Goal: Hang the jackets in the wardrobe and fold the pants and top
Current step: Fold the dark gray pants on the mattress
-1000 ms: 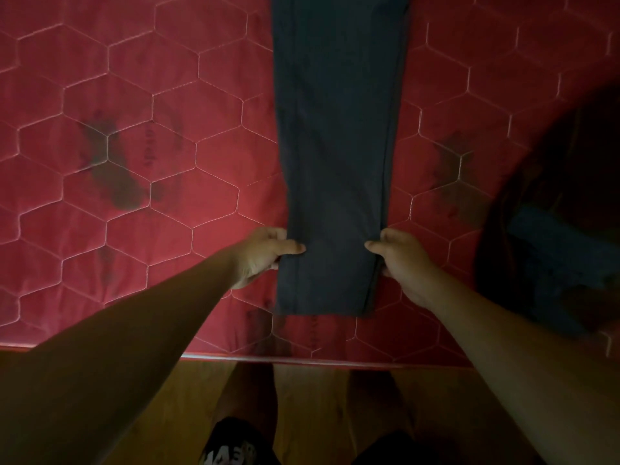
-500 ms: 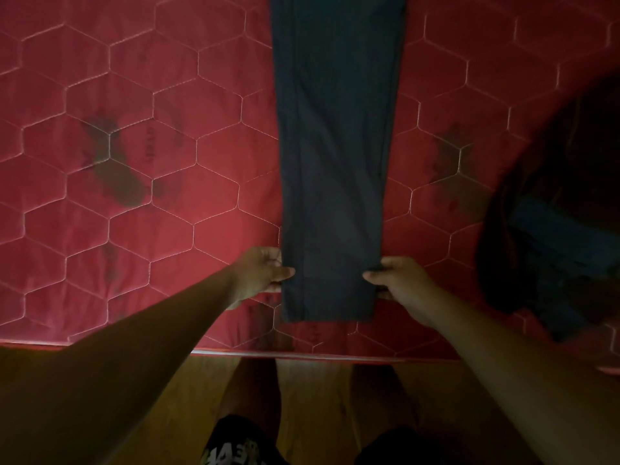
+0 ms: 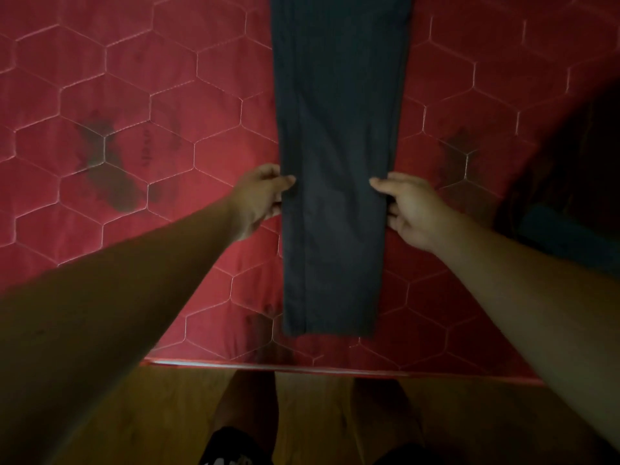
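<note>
Dark grey pants [image 3: 335, 129] lie flat on the red quilted mattress [image 3: 167, 78], legs together, with the hem near the mattress's front edge and the upper part running out of the top of the view. My left hand [image 3: 258, 199] pinches the left edge of the legs, thumb on top and fingers tucked under the cloth. At the same height, my right hand [image 3: 409, 209] pinches the right edge the same way. Both hands sit well above the hem.
A dark heap of clothing [image 3: 577, 182] with a blue piece in it lies on the mattress at the right. Dark stains mark the mattress at left. A wooden floor [image 3: 167, 407] and the person's legs show below the mattress edge.
Both hands have slid up the pant legs, away from the hem and farther onto the mattress. The pants have stayed roughly where they were.
</note>
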`<state>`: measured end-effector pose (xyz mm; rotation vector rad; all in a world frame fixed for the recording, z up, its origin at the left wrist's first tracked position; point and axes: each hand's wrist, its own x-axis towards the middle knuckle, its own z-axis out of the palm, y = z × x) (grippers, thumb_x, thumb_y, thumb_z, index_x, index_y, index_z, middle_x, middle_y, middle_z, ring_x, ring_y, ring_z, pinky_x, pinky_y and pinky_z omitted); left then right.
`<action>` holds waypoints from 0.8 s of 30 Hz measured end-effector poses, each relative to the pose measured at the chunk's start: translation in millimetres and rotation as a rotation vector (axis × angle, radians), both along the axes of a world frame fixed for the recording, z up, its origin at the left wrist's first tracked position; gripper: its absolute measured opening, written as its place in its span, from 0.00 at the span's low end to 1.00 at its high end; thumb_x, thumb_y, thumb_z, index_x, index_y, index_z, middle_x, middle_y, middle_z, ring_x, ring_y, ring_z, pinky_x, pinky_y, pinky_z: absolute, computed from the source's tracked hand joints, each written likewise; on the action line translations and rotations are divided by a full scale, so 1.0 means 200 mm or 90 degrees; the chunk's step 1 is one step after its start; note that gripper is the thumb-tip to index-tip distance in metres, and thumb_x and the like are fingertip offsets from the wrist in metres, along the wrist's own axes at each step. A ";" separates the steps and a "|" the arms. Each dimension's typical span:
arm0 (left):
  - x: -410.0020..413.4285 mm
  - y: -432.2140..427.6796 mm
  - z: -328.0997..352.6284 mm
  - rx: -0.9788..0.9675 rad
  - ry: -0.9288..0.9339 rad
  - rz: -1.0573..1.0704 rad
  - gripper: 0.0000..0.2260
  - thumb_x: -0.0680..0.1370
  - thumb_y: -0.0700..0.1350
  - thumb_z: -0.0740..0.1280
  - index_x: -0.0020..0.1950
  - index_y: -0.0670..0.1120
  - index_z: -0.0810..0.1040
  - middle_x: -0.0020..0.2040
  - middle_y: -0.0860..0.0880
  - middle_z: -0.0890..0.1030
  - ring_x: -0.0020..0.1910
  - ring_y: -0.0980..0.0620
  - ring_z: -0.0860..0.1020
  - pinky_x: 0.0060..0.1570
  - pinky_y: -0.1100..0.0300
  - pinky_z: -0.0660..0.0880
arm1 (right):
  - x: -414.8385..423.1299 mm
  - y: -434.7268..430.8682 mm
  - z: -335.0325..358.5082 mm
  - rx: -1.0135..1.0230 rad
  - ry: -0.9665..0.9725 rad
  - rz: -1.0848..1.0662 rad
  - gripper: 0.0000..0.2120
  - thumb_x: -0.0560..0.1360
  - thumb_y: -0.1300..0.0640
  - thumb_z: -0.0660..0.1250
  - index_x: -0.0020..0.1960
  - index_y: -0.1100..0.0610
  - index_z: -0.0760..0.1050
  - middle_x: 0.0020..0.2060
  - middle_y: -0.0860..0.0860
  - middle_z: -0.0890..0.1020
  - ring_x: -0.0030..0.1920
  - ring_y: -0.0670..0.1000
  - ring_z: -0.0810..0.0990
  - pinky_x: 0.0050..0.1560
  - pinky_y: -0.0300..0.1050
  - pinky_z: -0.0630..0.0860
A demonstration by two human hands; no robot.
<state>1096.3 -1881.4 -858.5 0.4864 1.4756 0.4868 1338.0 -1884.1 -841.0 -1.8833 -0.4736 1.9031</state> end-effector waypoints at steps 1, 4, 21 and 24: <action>0.01 0.05 -0.01 0.009 -0.001 0.012 0.04 0.82 0.41 0.65 0.52 0.47 0.79 0.47 0.50 0.85 0.45 0.54 0.84 0.49 0.57 0.82 | 0.00 0.06 -0.01 0.008 -0.010 -0.001 0.05 0.79 0.57 0.71 0.54 0.54 0.83 0.54 0.48 0.87 0.58 0.50 0.84 0.65 0.53 0.77; 0.03 0.13 -0.04 0.018 0.022 0.029 0.08 0.83 0.41 0.65 0.58 0.41 0.81 0.52 0.47 0.86 0.48 0.52 0.85 0.48 0.59 0.82 | 0.01 0.14 -0.04 0.018 -0.044 -0.002 0.03 0.80 0.58 0.69 0.52 0.55 0.81 0.52 0.50 0.87 0.52 0.48 0.85 0.57 0.48 0.81; 0.03 0.55 -0.07 0.031 -0.002 0.089 0.07 0.82 0.42 0.67 0.56 0.43 0.82 0.52 0.45 0.87 0.52 0.46 0.85 0.51 0.53 0.82 | 0.04 0.48 -0.10 0.072 -0.110 -0.004 0.09 0.80 0.52 0.69 0.44 0.55 0.79 0.47 0.50 0.87 0.54 0.55 0.85 0.53 0.52 0.81; 0.03 0.56 -0.09 0.042 0.042 0.114 0.05 0.80 0.40 0.69 0.51 0.41 0.83 0.49 0.43 0.87 0.50 0.44 0.85 0.50 0.53 0.82 | 0.07 0.48 -0.15 0.068 -0.129 -0.020 0.10 0.80 0.55 0.69 0.40 0.53 0.77 0.46 0.50 0.88 0.52 0.54 0.86 0.54 0.54 0.82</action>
